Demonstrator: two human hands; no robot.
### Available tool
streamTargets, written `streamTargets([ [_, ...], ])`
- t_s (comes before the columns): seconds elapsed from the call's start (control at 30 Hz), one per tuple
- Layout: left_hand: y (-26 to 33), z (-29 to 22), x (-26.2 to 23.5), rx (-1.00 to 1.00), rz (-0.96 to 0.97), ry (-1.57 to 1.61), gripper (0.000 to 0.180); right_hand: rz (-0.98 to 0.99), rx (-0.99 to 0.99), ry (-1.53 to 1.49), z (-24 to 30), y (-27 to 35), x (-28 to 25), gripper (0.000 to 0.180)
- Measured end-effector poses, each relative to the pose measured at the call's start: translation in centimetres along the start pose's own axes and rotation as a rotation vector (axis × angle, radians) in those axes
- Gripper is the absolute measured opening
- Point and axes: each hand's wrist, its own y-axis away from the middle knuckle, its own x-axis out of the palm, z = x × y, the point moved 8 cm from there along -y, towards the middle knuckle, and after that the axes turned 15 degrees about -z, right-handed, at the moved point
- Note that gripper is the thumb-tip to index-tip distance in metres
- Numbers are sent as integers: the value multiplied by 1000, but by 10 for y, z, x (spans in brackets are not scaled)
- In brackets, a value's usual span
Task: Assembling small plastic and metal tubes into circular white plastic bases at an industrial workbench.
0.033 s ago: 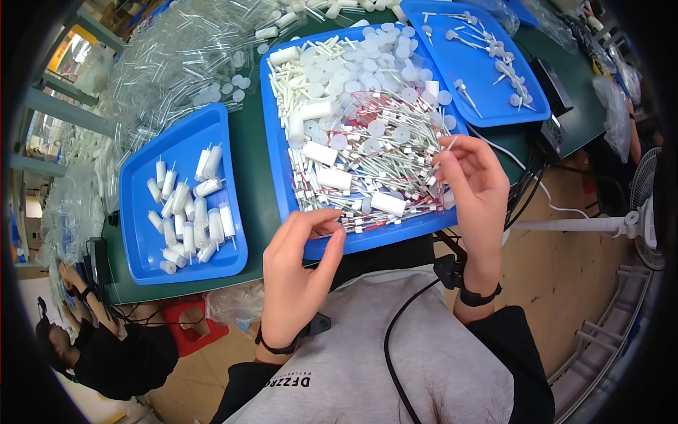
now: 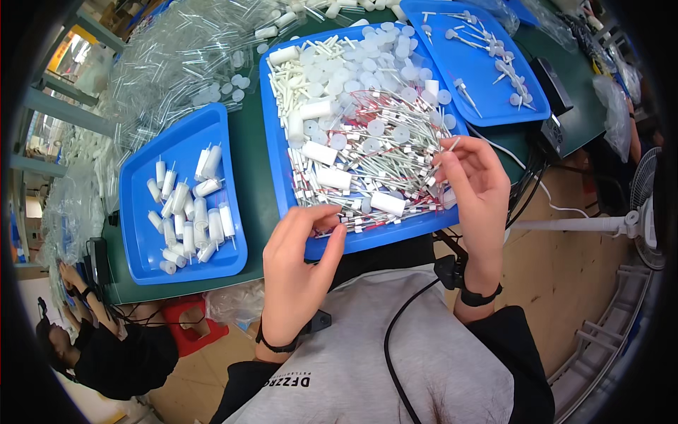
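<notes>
A blue tray (image 2: 281,185) in front of me holds a heap of thin metallic-grey rods with white ends and red wires (image 2: 385,152). Translucent discs (image 2: 367,76), short cream-coloured tubes (image 2: 286,92) and white cylinders (image 2: 333,178) share it. At the tray's right edge, my right hand (image 2: 474,173) is closed, thumb and forefinger pinching a thin rod (image 2: 453,144) whose tip pokes out above them. My left hand (image 2: 300,258) hovers by the near left corner, fingers curled, thumb apart, no part visible in it.
To the left, a blue tray (image 2: 131,240) contains white cylinders with thin stems. Another blue tray (image 2: 487,106) at back right holds rods fitted with discs. Clear tubes (image 2: 169,71) are piled at back left. A black cable (image 2: 390,339) hangs before me; a person (image 2: 106,346) sits at far left.
</notes>
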Motion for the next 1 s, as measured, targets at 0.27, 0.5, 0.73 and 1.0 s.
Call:
streamTargets([
  [0.27,-9,-20,22,214,-5,-111,17,82,68,-35,-2,11,-2,13],
  [0.5,-2,-17,33,-11,187,195,17,317,73,-16,1,33,28,15],
  [0.73,0,-8,27,18,223,121,15,332,19,-25,3,36,34,18],
  [1.0,1,-6,24,-15,207,124,13,420,208,-121,-6,44,42,29],
])
